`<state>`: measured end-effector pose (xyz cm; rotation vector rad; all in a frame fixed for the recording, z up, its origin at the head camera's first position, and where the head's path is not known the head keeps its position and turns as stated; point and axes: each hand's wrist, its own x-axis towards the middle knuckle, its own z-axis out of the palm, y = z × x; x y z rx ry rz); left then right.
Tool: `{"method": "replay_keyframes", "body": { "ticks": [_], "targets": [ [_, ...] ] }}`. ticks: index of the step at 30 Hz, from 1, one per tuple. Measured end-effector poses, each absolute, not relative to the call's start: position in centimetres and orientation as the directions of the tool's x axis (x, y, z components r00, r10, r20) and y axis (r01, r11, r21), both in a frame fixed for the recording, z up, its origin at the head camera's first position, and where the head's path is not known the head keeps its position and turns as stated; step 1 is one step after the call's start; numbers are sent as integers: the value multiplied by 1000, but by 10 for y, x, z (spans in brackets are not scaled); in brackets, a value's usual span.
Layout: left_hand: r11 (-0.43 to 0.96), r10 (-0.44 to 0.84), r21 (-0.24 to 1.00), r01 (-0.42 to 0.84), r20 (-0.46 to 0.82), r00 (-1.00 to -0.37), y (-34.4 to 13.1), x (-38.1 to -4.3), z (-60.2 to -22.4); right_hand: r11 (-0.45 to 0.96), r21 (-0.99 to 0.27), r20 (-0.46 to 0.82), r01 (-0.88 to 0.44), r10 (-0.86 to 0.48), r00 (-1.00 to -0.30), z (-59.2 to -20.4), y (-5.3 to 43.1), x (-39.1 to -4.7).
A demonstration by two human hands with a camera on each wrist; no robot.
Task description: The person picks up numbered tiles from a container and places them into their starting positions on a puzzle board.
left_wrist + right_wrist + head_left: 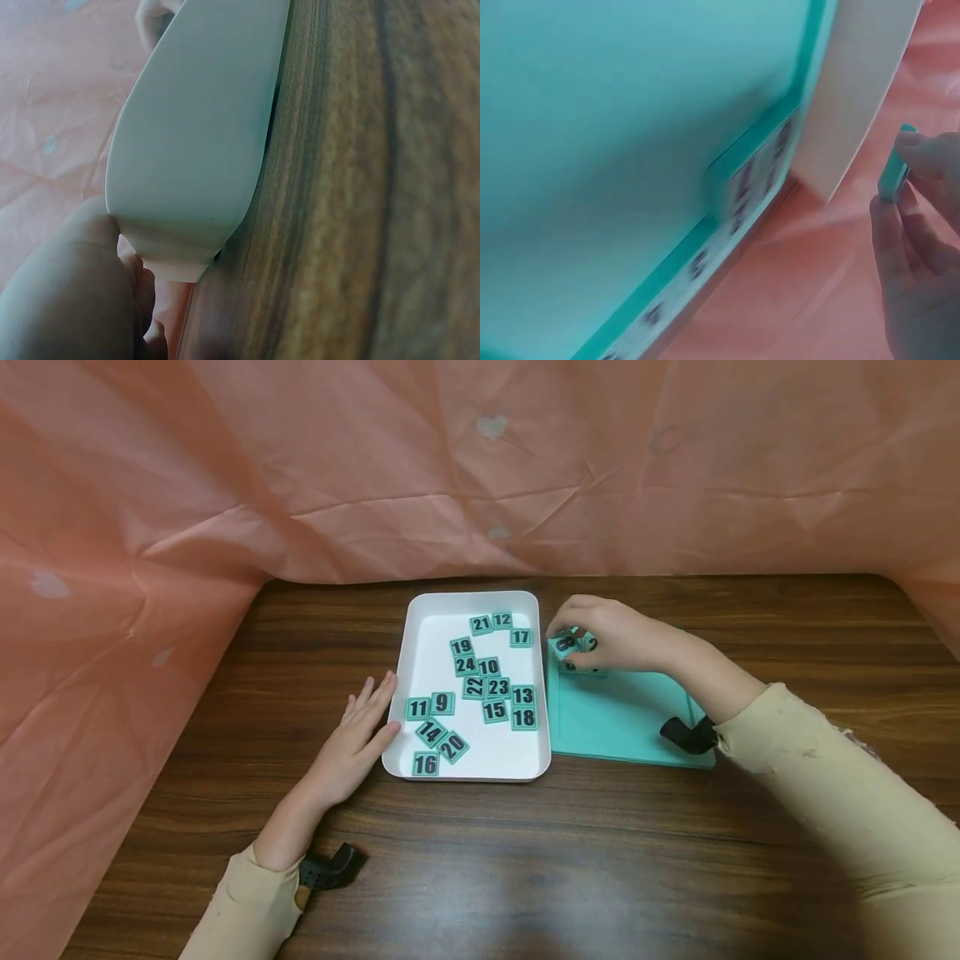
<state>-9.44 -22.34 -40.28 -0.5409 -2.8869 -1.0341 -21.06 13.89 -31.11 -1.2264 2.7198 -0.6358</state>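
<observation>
My right hand pinches a teal number tile marked 8 between thumb and fingers. It is over the upper left corner of the teal board. In the right wrist view the pinched tile is seen edge-on, held off the board. Other tiles sit along the board's far edge, partly hidden by the hand. With its fingers extended, my left hand touches the left rim of the white tray. In the left wrist view the thumb and fingers lie against the tray's wall.
Several loose number tiles lie in the tray, such as the 16 and the 21, some turned askew. The board stands beside the tray's right wall. A pink curtain hangs behind the wooden table.
</observation>
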Motion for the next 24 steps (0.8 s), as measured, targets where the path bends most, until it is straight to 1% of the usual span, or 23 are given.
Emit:
{"method": "replay_keyframes", "body": {
  "ticks": [8,16,21,24],
  "targets": [
    [709,329,608,356,161,-931,-225,-96,-403,640,-387,33,-664,-710,-704,-322,181,-214],
    [716,324,604,350,157,-933,-227,-96,-403,621,-382,-45,-685,-753,-657,-330,198,-217],
    [717,323,603,352,160,-933,-227,-95,-403,631,-401,-97,-665,-750,-654,-335,201,-218],
    [715,321,606,349,159,-934,-227,-95,-403,637,-404,-103,-656,-745,-659,-337,201,-218]
  ]
}}
